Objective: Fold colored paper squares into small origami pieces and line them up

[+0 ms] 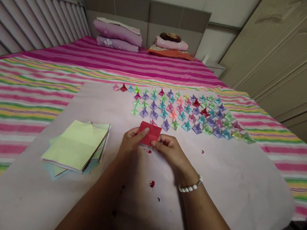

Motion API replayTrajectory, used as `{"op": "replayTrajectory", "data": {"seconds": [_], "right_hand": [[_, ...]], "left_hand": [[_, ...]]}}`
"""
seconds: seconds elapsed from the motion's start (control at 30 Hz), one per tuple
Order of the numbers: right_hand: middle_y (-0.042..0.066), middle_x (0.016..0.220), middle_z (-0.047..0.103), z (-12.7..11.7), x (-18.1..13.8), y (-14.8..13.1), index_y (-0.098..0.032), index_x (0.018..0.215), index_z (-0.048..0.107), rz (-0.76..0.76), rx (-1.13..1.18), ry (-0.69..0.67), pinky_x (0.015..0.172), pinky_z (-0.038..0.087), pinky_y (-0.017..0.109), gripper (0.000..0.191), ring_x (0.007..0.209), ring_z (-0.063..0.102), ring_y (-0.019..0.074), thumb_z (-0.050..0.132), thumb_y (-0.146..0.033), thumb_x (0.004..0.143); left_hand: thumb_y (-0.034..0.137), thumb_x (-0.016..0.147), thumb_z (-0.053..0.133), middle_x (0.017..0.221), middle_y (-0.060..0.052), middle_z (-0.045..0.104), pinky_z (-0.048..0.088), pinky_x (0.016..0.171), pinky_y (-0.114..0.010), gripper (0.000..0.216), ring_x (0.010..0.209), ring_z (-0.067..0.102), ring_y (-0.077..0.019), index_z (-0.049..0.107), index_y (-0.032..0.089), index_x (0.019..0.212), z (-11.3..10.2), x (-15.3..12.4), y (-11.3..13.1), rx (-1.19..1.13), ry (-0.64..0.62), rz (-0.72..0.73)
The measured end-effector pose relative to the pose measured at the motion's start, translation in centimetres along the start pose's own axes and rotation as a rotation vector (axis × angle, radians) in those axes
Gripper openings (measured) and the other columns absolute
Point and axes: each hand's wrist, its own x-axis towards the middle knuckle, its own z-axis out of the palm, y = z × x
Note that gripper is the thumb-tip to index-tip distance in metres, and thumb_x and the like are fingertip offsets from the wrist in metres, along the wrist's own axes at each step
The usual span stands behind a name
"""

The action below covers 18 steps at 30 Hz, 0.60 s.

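A small red square of folded paper [152, 133] is held up between my two hands, just in front of the nearest row of folded pieces. My left hand [132, 139] pinches its left side, thumb lying on the top face. At the lower right corner, my right hand [168, 146] grips it between thumb and fingers; a white beaded bracelet [191, 188] circles that wrist. Beyond the hands stand rows of small pointed origami pieces [182, 116] in many colours. A stack of loose paper sheets [77, 144], pale yellow on top, lies to the left.
Everything rests on a large pale sheet [229, 176] over a striped bed cover [21, 116]. Small dark red scraps [152, 184] lie near my forearms. Folded purple bedding [118, 33] and a pink pillow [172, 44] sit by the headboard [163, 13]; a wardrobe [281, 49] stands right.
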Motion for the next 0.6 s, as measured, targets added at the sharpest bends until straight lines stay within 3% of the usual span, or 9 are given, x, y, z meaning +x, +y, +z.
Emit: {"op": "replayTrajectory", "data": {"seconds": [0.17,0.27,0.43,0.6], "right_hand": [[-0.005,0.051,0.048,-0.3,0.2,0.2,-0.018,0.057,0.058,-0.025,-0.012,0.065,0.047,0.023,0.024,0.034,0.047,0.035,0.0085,0.075,-0.044,0.07],[-0.004,0.051,0.051,-0.2,0.4,0.4,-0.018,0.057,0.058,-0.048,0.011,0.104,0.048,0.025,0.024,0.032,0.047,0.037,0.009,0.074,-0.042,0.071],[-0.003,0.054,0.057,0.4,0.5,0.6,-0.018,0.058,0.058,-0.059,0.067,0.148,0.05,0.029,0.024,0.03,0.049,0.041,0.01,0.075,-0.041,0.07],[-0.004,0.05,0.052,0.5,0.4,0.4,-0.018,0.056,0.057,-0.049,0.021,0.119,0.049,0.027,0.024,0.032,0.047,0.038,0.0091,0.074,-0.041,0.071]], "left_hand": [[0.044,0.074,0.071,0.064,-0.003,0.066,0.046,0.056,-0.024,0.032,0.055,0.058,-0.0127,0.07,0.013,0.083,0.1,0.4,-0.6,-0.061,-0.064,0.008],[0.042,0.066,0.078,0.059,0.0,0.062,0.043,0.054,-0.022,0.031,0.053,0.054,-0.0105,0.067,0.014,0.072,0.5,0.3,-1.4,0.037,-0.069,-0.032],[0.051,0.07,0.072,0.045,0.004,0.043,0.03,0.046,-0.021,0.049,0.044,0.039,-0.0065,0.048,0.015,0.049,0.6,0.2,-2.2,0.186,0.072,-0.026],[0.052,0.075,0.068,0.051,0.002,0.05,0.036,0.05,-0.023,0.039,0.05,0.046,-0.0099,0.062,0.015,0.065,0.2,0.5,-1.6,0.078,0.026,0.068]]}}
